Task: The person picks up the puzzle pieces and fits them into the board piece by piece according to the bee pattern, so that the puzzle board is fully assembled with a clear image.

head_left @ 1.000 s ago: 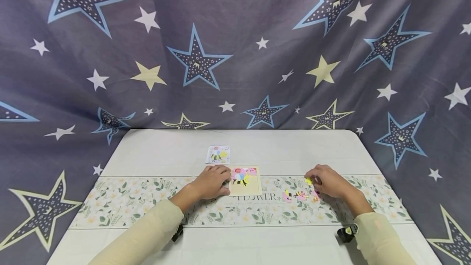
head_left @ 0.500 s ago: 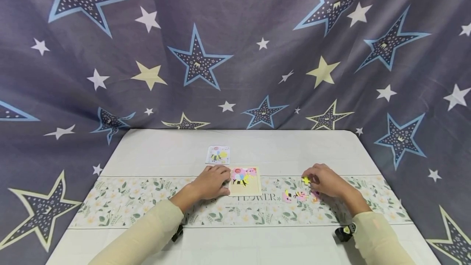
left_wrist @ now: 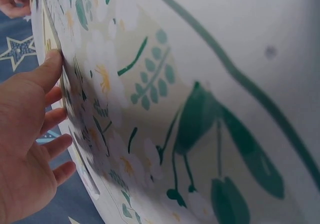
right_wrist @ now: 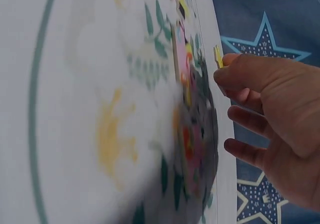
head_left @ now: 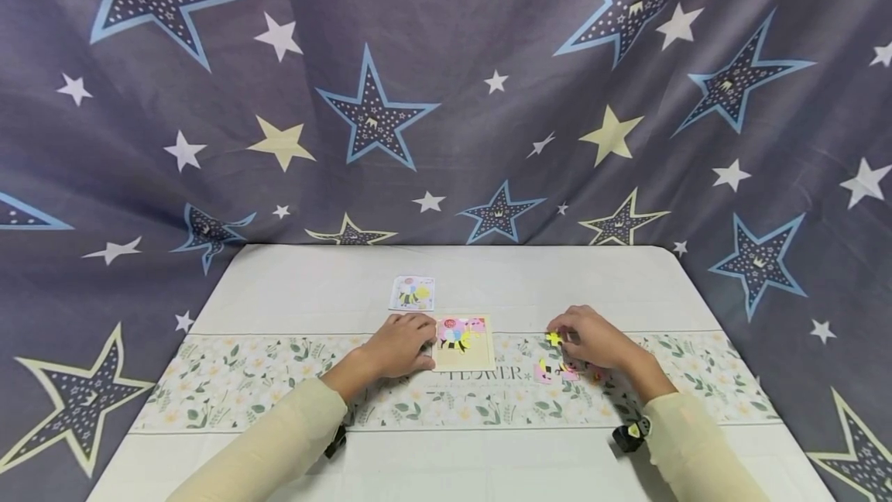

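Observation:
A wooden puzzle board [head_left: 463, 359] lies mid-table, with several pieces of a bee picture fitted along its upper part. At its left edge, my left hand [head_left: 399, 345] holds the board, thumb near the front corner; in the left wrist view the thumb [left_wrist: 49, 70] lies on the rim. My right hand [head_left: 595, 338] pinches a yellow puzzle piece [head_left: 554, 338] between thumb and fingertips, raised above the cloth. In the right wrist view this yellow piece [right_wrist: 218, 57] shows edge-on. Below the right hand lie loose pink puzzle pieces [head_left: 543, 372], some partly hidden by it.
Behind the board lies a picture card [head_left: 413, 293] with the same bee. A floral runner [head_left: 279, 378] crosses the white table [head_left: 446, 455]. A star-patterned curtain [head_left: 446, 99] hangs along the back and sides.
My right hand has moved left with the yellow puzzle piece, away from the rightmost loose pieces and over the others. The left hand and the board have stayed put.

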`<state>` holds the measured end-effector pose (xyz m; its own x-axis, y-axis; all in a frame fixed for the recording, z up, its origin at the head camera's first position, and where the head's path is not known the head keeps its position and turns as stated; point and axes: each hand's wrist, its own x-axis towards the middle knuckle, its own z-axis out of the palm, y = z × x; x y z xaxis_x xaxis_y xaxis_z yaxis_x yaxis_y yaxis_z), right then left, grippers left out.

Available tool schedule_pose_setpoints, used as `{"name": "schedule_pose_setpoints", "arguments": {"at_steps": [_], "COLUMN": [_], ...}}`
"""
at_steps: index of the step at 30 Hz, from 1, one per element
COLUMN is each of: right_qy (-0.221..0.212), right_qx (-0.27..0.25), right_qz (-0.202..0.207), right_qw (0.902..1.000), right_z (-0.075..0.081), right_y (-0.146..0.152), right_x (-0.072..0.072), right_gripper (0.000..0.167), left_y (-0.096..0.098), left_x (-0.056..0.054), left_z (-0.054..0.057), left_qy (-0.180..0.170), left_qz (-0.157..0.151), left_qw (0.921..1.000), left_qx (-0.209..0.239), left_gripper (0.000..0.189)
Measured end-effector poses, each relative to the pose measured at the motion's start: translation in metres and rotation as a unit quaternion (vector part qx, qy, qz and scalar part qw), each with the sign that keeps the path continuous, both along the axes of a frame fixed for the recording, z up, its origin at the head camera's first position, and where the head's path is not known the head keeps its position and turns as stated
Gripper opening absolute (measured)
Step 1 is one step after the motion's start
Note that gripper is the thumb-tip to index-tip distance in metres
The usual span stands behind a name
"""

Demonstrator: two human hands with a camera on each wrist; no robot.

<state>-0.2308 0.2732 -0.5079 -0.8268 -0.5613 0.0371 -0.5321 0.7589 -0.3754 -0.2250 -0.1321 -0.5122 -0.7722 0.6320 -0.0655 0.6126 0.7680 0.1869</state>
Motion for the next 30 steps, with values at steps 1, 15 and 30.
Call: {"name": "schedule_pose_setpoints", "arguments": {"at_steps": [1, 15, 30], "right_qy": [0.002, 0.004, 0.006], "right_qx": [-0.001, -0.008, -0.02], "right_qz": [0.003, 0.023, 0.049], "right_qw": [1.0, 0.9997, 0.9986], "right_z": [0.0, 0.007, 0.0], "right_y": [-0.003, -0.038, -0.084], "right_x": [-0.001, -0.004, -0.009], "right_gripper": [0.029, 0.026, 0.028], "left_y": [0.0, 0.0, -0.001], "left_x": [0.0, 0.001, 0.001], "left_z": [0.0, 0.002, 0.001], "left_qy": [0.001, 0.006, -0.002], "left_qz": [0.0, -0.006, -0.004], "left_qw": [1.0, 1.0, 0.9999], "left_qx": [0.001, 0.005, 0.011], "left_gripper": [0.034, 0.032, 0.036]}}
